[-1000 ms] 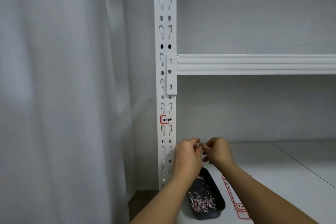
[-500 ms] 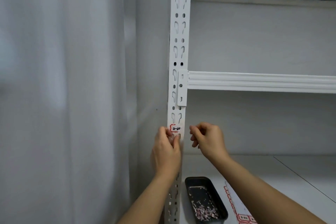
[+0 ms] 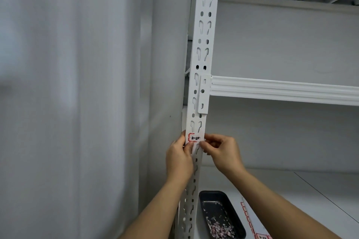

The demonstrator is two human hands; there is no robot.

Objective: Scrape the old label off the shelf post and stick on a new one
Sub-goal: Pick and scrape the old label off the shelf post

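Observation:
The white slotted shelf post (image 3: 202, 48) runs up the middle of the view. A small label (image 3: 194, 137) with a red border and black handwriting sticks to its front, below the beam bracket. My left hand (image 3: 179, 158) grips the post at the label's left side, fingers behind the edge and thumb on the front just under the label. Whether the thumb also holds a small white piece I cannot tell. My right hand (image 3: 221, 151) has its fingers curled, and thumb and forefinger pinch the label's lower right corner.
A dark tray (image 3: 231, 205) with pinkish paper scraps lies on the lower shelf (image 3: 310, 196) beside the post. A sheet of red-bordered labels (image 3: 250, 219) lies right of the tray. A white beam (image 3: 281, 91) crosses above. A grey curtain (image 3: 77, 103) hangs at the left.
Both hands rose from above the tray to the label on the post. The view tilted up and moved closer.

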